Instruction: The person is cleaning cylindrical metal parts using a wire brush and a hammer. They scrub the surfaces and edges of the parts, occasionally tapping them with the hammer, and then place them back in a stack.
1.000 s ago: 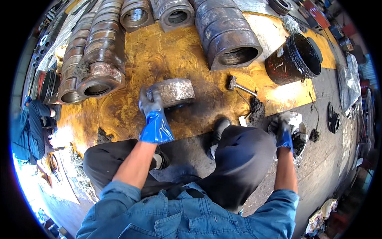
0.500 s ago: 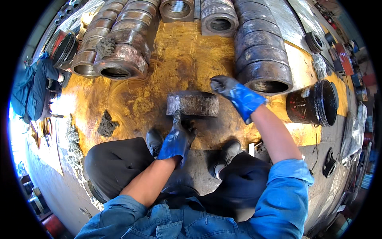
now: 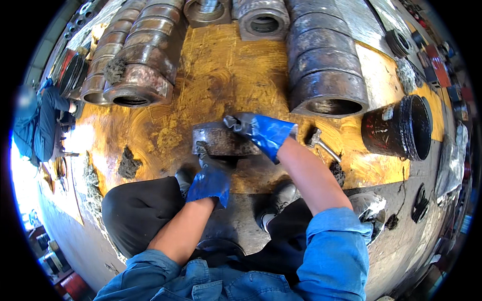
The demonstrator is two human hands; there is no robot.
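Note:
A thick, worn metal ring (image 3: 216, 138) stands on its edge on the yellow, grease-smeared sheet in front of my feet. My left hand (image 3: 208, 175), in a blue glove with dark, grimy fingers, grips its lower left side, one finger up along the outer face. Over the ring's upper right part lies my right hand (image 3: 253, 131), gloved the same way. Its fingers are curled together against the top edge, and whatever they may pinch is hidden. A hammer (image 3: 321, 144) lies to the right of that hand.
Rows of similar metal cylinders (image 3: 329, 75) lie at far left and far right. A black bucket (image 3: 396, 128) rests on its side at right. Clumps of grey fibre (image 3: 129, 163) lie at left. Another person (image 3: 40, 115) crouches at far left; a clear plastic bag (image 3: 369, 203) sits by my right elbow.
My right hand has come left and down from beyond the ring onto its top. The hammer and plastic bag now show. My left hand stays on the ring; the view has shifted slightly.

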